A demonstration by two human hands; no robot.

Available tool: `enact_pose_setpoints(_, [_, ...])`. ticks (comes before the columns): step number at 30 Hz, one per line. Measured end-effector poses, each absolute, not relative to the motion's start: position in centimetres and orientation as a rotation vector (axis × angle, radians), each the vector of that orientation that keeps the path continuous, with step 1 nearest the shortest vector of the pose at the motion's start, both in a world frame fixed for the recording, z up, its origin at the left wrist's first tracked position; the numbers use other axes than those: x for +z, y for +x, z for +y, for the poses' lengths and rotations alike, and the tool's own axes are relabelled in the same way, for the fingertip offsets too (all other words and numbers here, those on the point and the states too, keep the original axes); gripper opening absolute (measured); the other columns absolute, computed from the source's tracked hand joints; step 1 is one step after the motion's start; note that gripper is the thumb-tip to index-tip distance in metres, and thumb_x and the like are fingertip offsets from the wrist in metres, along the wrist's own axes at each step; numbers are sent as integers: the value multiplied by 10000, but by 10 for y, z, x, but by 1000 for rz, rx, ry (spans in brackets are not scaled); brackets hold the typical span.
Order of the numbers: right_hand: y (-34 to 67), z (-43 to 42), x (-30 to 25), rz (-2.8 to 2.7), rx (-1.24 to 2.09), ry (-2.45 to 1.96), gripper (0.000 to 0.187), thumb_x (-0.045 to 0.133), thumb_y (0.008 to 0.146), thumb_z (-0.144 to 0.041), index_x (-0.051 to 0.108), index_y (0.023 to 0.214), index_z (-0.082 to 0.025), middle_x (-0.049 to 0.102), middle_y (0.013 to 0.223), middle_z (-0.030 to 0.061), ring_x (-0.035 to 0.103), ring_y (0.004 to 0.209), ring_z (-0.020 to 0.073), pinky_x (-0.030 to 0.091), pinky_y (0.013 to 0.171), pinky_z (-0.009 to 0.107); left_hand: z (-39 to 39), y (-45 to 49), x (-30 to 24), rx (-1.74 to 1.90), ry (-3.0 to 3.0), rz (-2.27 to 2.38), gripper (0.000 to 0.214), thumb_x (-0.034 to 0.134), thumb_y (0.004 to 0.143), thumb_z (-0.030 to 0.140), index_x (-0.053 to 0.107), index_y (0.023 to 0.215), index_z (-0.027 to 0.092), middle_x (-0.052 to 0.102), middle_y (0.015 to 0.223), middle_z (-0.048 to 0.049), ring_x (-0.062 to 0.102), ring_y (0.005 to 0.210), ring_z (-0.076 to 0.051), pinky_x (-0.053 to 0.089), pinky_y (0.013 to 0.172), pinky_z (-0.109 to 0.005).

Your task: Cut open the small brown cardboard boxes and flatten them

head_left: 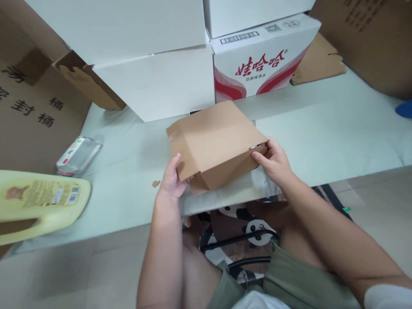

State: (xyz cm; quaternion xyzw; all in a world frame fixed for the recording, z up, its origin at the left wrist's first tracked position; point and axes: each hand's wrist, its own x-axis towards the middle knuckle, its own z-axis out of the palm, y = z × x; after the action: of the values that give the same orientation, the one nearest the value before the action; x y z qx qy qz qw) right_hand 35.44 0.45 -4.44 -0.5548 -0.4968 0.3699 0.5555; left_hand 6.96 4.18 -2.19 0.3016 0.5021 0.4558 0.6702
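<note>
A brown cardboard box (219,133), partly folded, is tilted over the front edge of the table between my hands. My left hand (174,178) grips its left flap, thumb on top and the other fingers partly hidden beneath. At the right corner, my right hand (272,161) pinches the cardboard between thumb and fingers, next to a small slot in the fold. A lower flap hangs under the near side of the box. On the table left of my left hand lies a small brown cardboard scrap (156,183).
White cartons (161,81) and a white carton with red print (257,68) line the back. To the left stand a pale yellow jug (74,189), a clear plastic bottle (83,154) and a large brown carton (28,111). Flat cardboard (318,60) lies at the back right.
</note>
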Motion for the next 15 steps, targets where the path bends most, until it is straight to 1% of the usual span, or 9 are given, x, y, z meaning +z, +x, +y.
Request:
enact_pose_setpoints(2, [352, 5, -45, -1156, 832, -1334, 280, 672, 753, -390, 536, 958, -256, 646, 922, 24, 621, 854, 205, 525, 768, 348, 39, 70, -22, 974, 739, 1051, 530, 793, 657, 573, 677, 1031, 215, 748, 1056, -119, 730, 922, -286, 591, 690, -368])
enact_pose_setpoints(4, [350, 5, -44, -1148, 809, -1354, 257, 655, 763, -388, 504, 926, -258, 624, 900, 18, 606, 828, 197, 515, 757, 344, 38, 71, -22, 960, 805, 1008, 556, 862, 586, 552, 685, 985, 208, 754, 1025, -116, 730, 902, -266, 589, 706, -343])
enact_pose_setpoints(6, [348, 4, -42, -1139, 782, -1372, 253, 644, 766, -387, 487, 918, -260, 614, 899, 17, 601, 830, 197, 510, 759, 343, 38, 70, -20, 994, 882, 1016, 534, 902, 553, 511, 688, 934, 204, 754, 941, -92, 726, 846, -231, 582, 695, -307])
enact_pose_setpoints(7, [348, 4, -42, -1132, 768, -1380, 256, 642, 763, -388, 484, 917, -260, 611, 897, 17, 600, 833, 197, 508, 761, 342, 38, 70, -19, 1026, 926, 1043, 489, 907, 559, 484, 687, 893, 202, 744, 863, -69, 715, 780, -202, 571, 658, -281])
enact_pose_setpoints(9, [349, 5, -42, -1119, 737, -1396, 271, 642, 744, -391, 491, 925, -258, 608, 887, 16, 599, 837, 200, 507, 764, 340, 39, 67, -16, 1069, 1000, 1124, 366, 882, 607, 446, 660, 764, 201, 665, 651, -9, 627, 568, -133, 508, 514, -228])
enact_pose_setpoints(11, [351, 6, -43, -1094, 716, -1413, 271, 625, 739, -410, 512, 928, -252, 614, 875, 19, 604, 845, 206, 509, 769, 341, 39, 63, -14, 1020, 1031, 1166, 304, 826, 643, 425, 620, 667, 203, 563, 508, 28, 482, 400, -97, 390, 371, -209])
enact_pose_setpoints(13, [355, 8, -45, -1024, 729, -1427, 249, 587, 771, -457, 529, 891, -247, 607, 833, 18, 601, 810, 205, 508, 744, 337, 38, 59, -12, 868, 1022, 1112, 246, 749, 640, 412, 626, 639, 200, 540, 458, 15, 420, 334, -108, 325, 315, -230])
enact_pose_setpoints(15, [360, 9, -47, -922, 767, -1428, 256, 559, 808, -497, 533, 837, -244, 589, 782, 11, 582, 747, 191, 496, 698, 321, 38, 57, -12, 814, 1026, 1056, 171, 692, 603, 353, 654, 640, 190, 575, 477, -16, 469, 357, -136, 365, 343, -254])
